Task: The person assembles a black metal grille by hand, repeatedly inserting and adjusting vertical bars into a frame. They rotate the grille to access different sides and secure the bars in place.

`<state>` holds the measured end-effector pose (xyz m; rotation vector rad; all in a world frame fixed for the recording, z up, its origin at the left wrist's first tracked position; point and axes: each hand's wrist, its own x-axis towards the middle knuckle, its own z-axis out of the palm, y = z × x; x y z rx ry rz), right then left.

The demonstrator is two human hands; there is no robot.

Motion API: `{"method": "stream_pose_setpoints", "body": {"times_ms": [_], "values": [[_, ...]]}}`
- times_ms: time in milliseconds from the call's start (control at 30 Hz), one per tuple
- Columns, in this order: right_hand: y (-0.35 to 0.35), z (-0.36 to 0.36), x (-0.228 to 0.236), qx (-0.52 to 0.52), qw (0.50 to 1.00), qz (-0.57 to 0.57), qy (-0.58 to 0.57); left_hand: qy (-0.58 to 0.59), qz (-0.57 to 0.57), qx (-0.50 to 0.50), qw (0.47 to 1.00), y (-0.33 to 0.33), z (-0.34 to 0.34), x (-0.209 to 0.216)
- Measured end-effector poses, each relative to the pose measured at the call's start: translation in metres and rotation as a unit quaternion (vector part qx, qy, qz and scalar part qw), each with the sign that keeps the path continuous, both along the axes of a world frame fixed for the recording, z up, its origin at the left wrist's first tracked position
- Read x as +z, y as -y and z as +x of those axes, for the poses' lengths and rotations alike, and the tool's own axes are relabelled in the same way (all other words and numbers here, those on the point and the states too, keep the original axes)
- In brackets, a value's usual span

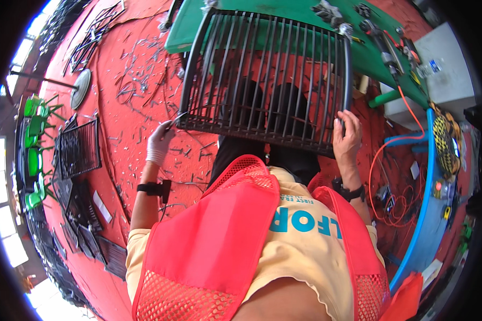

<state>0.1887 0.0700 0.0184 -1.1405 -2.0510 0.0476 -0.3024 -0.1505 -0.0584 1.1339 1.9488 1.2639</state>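
Observation:
A black slatted frame (pixel 268 69) with many narrow lengthwise strips leans over my legs, its far end resting on a green table (pixel 385 60). Dark strips are woven across its near end. My left hand (pixel 160 142), in a pale glove, is at the near left corner. Its fingers are closed around something thin and dark there, too small to make out. With thumb and fingers, my bare right hand (pixel 348 134) grips the near right corner of the frame.
Strip scraps litter the red floor (pixel 139 107). On the table lies a corded power tool (pixel 383 48); its orange cord (pixel 374 176) coils at the right beside a blue curved edge (pixel 424 203). More black panels (pixel 80 150) and green chairs (pixel 35 160) stand left.

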Motion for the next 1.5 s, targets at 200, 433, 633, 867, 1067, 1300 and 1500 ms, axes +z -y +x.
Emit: {"method": "stream_pose_setpoints", "body": {"times_ms": [200,433,633,867,1067,1300,1500], "values": [[-0.024,0.054,-0.017,0.008,0.971,-0.227,-0.069,0.035,-0.042,-0.035,0.998,-0.023,-0.041,0.042],[-0.038,0.079,-0.008,0.116,0.941,-0.31,-0.066,-0.095,-0.117,-0.084,0.985,-0.094,-0.054,0.069],[-0.052,0.083,0.006,0.108,0.925,-0.361,-0.043,-0.164,-0.147,-0.109,0.969,-0.156,-0.07,0.08],[-0.07,0.083,-0.036,-0.08,0.909,-0.317,-0.26,-0.26,-0.145,-0.089,0.95,-0.222,-0.085,0.093],[-0.067,0.087,-0.081,-0.254,0.777,-0.348,-0.459,-0.176,-0.117,-0.113,0.971,-0.251,-0.088,0.108],[-0.052,0.071,-0.022,-0.135,0.986,-0.087,-0.037,-0.104,-0.136,-0.132,0.976,-0.241,-0.084,0.113],[-0.071,0.027,0.024,-0.021,0.963,-0.241,0.118,-0.15,-0.162,-0.138,0.965,-0.236,-0.071,0.103]]}}
